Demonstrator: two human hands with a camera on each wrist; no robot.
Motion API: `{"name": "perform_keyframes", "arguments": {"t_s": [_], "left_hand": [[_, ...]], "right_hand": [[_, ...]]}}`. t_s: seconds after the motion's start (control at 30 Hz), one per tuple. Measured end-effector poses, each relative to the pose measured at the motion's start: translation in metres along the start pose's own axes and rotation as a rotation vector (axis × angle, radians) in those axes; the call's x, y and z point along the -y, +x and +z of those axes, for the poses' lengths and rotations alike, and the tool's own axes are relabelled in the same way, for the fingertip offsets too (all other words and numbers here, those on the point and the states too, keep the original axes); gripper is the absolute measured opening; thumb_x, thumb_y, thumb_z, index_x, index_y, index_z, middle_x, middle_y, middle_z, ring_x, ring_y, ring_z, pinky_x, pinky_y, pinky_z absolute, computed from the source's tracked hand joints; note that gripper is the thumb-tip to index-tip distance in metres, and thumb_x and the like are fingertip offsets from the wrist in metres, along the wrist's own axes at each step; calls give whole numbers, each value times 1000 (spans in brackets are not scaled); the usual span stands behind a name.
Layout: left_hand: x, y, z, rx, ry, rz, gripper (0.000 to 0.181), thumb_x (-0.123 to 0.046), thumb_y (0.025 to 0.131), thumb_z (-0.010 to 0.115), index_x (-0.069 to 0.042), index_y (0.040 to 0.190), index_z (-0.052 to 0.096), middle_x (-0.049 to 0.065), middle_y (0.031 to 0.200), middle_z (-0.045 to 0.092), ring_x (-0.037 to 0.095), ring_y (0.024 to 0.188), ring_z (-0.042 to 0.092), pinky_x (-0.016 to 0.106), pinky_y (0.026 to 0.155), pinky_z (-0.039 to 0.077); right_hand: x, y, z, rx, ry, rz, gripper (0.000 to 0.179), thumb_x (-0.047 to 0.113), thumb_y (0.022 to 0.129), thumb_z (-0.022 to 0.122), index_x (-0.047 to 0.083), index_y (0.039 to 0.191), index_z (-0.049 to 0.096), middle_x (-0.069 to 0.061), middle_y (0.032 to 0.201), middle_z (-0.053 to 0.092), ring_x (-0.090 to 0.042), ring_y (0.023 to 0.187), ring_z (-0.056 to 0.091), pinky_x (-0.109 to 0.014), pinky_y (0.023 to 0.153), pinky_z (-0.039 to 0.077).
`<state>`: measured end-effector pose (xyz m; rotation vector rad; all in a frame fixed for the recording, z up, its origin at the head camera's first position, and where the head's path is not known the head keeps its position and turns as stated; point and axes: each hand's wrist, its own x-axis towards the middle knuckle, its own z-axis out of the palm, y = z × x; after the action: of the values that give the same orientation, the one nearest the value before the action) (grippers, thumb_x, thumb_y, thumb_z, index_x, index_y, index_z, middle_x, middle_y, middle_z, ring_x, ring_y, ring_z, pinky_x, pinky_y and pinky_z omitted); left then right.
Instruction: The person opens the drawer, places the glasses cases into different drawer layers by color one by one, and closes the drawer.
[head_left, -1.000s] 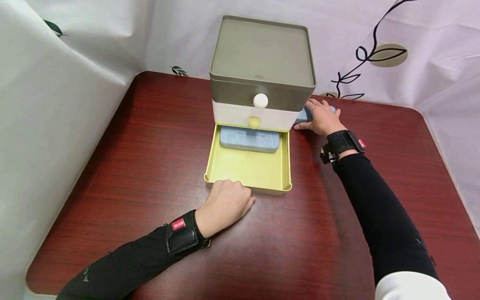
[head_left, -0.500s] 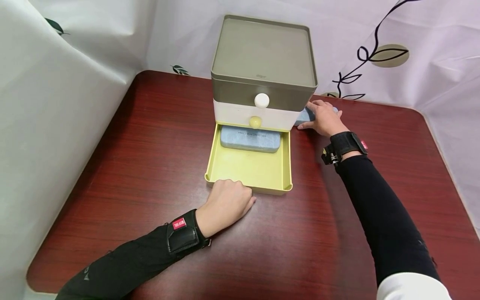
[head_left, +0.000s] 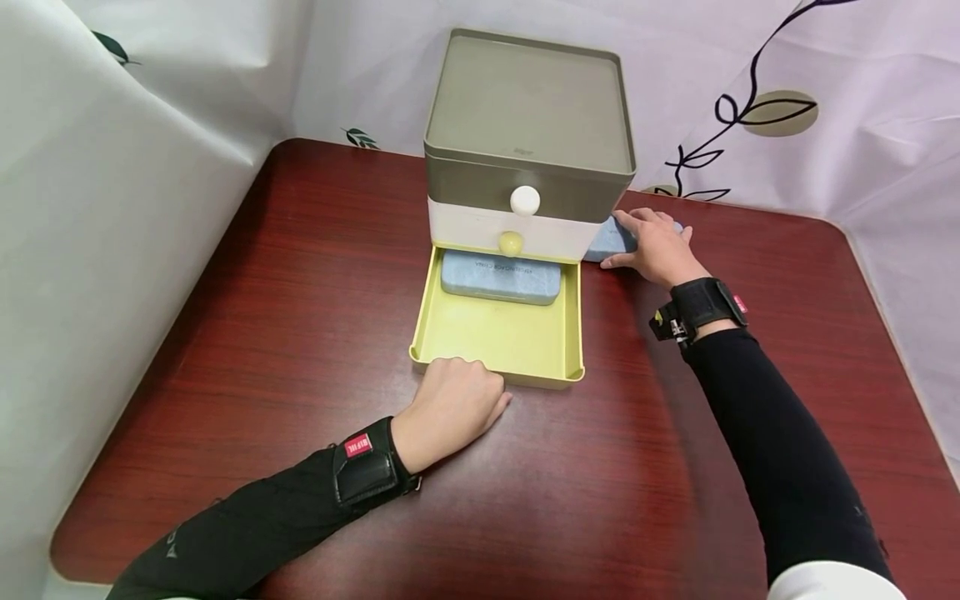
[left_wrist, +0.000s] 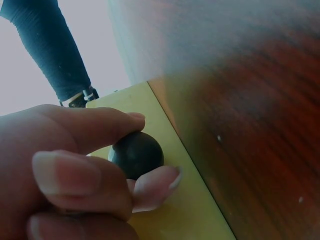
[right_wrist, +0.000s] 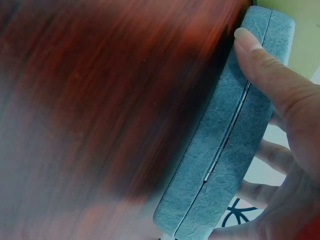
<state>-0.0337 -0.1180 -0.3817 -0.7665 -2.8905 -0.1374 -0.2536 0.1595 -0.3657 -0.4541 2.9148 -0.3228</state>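
My left hand [head_left: 452, 408] is at the front of the pulled-out yellow drawer [head_left: 502, 340], pinching its dark round knob [left_wrist: 140, 156] between thumb and fingers. In that drawer lies a blue glasses case [head_left: 500, 278] with lettering on its lid, its back edge under the white drawer front. Right of the drawer stack, my right hand [head_left: 660, 250] grips a second blue glasses case [right_wrist: 225, 125], thumb on one long side near the hinge and fingers behind. The hand covers part of this case in the head view.
The stacked drawer box [head_left: 528, 108] has a grey top tier with a white knob [head_left: 525, 201] and a white middle tier with a yellow knob [head_left: 511, 243]. A dark red wooden table [head_left: 322, 275] carries it. Behind hangs a white patterned curtain [head_left: 360, 67].
My right hand has shifted slightly right and toward me, and more of the glasses case in it shows beside the drawer box. The left hand stays on the knob.
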Motion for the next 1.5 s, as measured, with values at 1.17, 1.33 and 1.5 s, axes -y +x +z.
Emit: {"name": "perform_keyframes", "arguments": {"t_s": [1.17, 1.33, 1.5], "left_hand": [[-1, 0, 0, 8, 9, -4, 40, -34, 86, 66, -18, 51, 55, -1, 49, 53, 18, 43, 51, 35, 37, 35], [0, 0, 0, 7, 8, 0, 39, -34, 86, 66, -18, 52, 56, -1, 49, 53, 18, 43, 51, 35, 37, 35], [0, 0, 0, 8, 2, 2, 40, -34, 86, 66, -18, 51, 54, -2, 48, 52, 17, 43, 50, 35, 37, 35]], "right_hand": [[25, -65, -17, -85, -112, -61, 84, 35, 76, 81, 14, 147, 40, -23, 142, 42, -49, 132, 33, -79, 97, 18], [29, -75, -18, -105, -161, -74, 85, 36, 75, 81, 14, 146, 41, -23, 140, 45, -49, 129, 35, -75, 96, 21], [33, -84, -21, -109, -165, -79, 85, 36, 74, 82, 13, 145, 43, -24, 138, 46, -50, 124, 38, -70, 93, 25]]}}
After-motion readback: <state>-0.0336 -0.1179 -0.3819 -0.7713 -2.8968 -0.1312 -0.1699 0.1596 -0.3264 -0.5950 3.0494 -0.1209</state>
